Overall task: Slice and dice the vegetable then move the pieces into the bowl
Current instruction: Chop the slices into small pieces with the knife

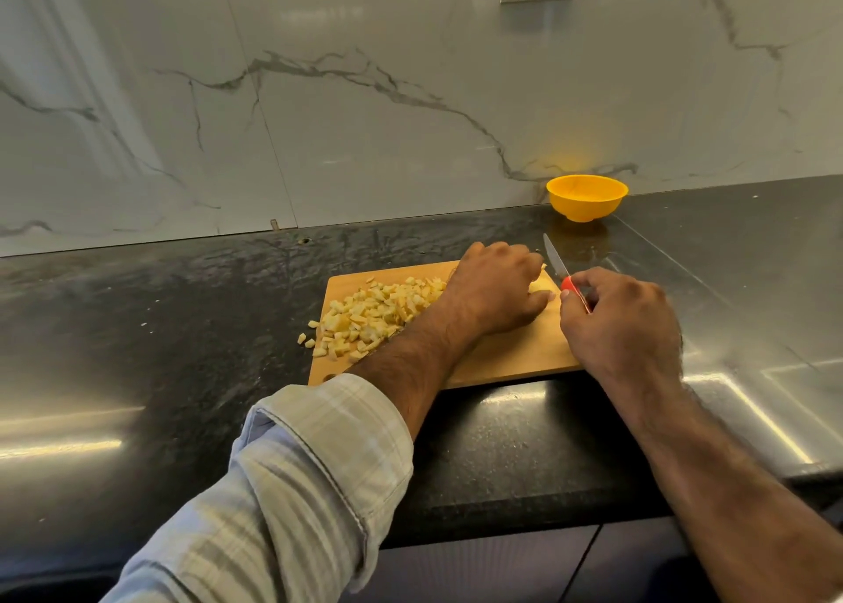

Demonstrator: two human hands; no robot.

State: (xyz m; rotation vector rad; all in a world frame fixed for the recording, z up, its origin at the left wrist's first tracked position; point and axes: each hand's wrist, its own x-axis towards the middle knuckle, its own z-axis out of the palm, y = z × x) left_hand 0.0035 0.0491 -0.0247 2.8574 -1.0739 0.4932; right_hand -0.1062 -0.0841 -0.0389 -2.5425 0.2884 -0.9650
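While the last piece (540, 285) is pinned on the board (511, 351) under the left hand's (495, 290) curled fingers, the knife (563, 274) is gripped by the right hand (622, 324). Dicing is nearly done; dice (369, 313) are heaped left, some spilled onto the tabletop (182, 310). Further cuts are needed beside the fingertips. The bowl (587, 196) waits far right.

left sleeve: i see a light shirt sleeve (296, 479) on my left arm, pale cream and grey-blue in a faint plaid of thin stripes.
cuff: the cuff (328, 402) is turned back, rolled up below the elbow, with a stitched hem along its edge and a plain pale blue lining showing at the fold.
left forearm: bare from the cuff onward, with visible hair.
left hand (495, 290): bare, no ring or watch that i can see.
right arm: bare as far as i can see, no sleeve in view.
right hand (620, 324): bare, no glove, wrist unadorned.
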